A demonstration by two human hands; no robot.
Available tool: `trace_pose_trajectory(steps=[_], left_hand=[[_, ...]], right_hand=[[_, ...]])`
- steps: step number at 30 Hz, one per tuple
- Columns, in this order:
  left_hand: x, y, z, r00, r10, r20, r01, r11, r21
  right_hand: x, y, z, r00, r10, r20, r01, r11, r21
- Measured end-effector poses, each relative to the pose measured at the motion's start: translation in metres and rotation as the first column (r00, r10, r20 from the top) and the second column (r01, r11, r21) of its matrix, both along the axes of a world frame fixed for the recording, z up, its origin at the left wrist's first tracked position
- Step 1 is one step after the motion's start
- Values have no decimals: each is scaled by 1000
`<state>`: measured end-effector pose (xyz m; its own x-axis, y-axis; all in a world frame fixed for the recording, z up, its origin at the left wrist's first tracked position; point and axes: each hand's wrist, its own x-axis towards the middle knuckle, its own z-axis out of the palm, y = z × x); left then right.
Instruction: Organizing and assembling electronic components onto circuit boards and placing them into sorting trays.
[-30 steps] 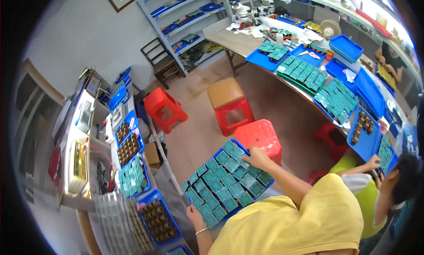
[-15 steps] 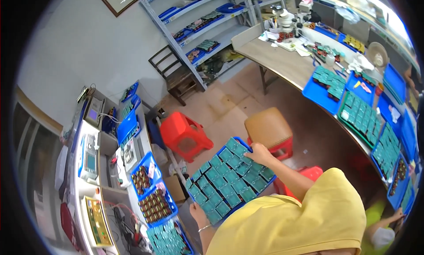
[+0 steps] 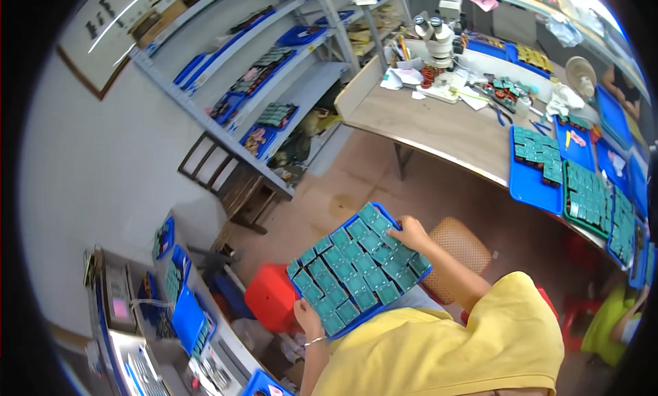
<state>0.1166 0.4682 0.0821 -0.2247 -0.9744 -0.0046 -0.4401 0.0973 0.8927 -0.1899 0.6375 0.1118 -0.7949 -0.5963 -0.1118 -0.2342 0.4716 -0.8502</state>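
A blue tray [image 3: 375, 315] is held up in front of my body, tilted in the picture. Rows of small green circuit boards [image 3: 353, 264] cover most of it. My left hand [image 3: 306, 316] grips its near left edge, the fingers partly hidden beneath the rim. At the far right edge, my right hand [image 3: 409, 233] is closed round the rim, thumb on top. Both hands carry the tray above the floor.
A workbench [image 3: 439, 131] with a microscope [image 3: 439, 43] and blue trays of boards stands ahead right. Metal shelves [image 3: 301, 88], a wooden chair [image 3: 240, 190], a red stool [image 3: 271, 297] and a brown-topped stool [image 3: 458, 255] are around. Another person [image 3: 606, 334] sits at the right.
My view has moved forward along the room, so the shelves and far bench look nearer. The left bench has slid down and back. The tray stays in both hands.
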Motion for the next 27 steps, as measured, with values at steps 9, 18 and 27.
trace_pose_trajectory(steps=[9,18,27], left_hand=[[-241,-81,-19,979,-184,-87,201,945,259],[-460,-103,-46,849,-521,-85,467,666,582],[-546,-109,-85,650,-640,-410,520,-19,854]], right_hand=[[-208,-48,-8,976,-192,-100,205,969,136],[-432,-50,-66,954,-274,-120,293,937,190],[-562,-77,-71,985,-71,-158,115,950,291]])
